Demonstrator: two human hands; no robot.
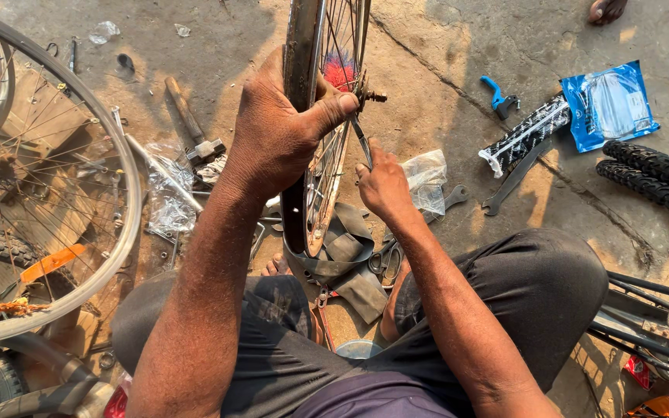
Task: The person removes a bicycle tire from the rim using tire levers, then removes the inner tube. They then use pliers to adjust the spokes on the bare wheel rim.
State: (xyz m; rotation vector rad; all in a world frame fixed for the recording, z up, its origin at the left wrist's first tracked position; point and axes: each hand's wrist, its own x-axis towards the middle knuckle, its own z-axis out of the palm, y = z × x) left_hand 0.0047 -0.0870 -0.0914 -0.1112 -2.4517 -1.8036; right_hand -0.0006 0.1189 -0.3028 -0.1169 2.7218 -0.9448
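While the wheel rim (302,54) is clamped upright by the left hand (272,131), a spoke (361,139) is pinched in the right hand (382,184); seating it at the hub (367,94) seems the step; careful threading is called for next.

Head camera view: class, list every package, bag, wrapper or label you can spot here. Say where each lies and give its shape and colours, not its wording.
Blue packet: upper right, flat rectangle, clear window.
Black-and-white patterned wrapper: left of the blue packet, long tube shape.
Clear plastic bag: on the ground just right of the right hand, crumpled.
Clear plastic wrap: left of the left hand, crumpled.
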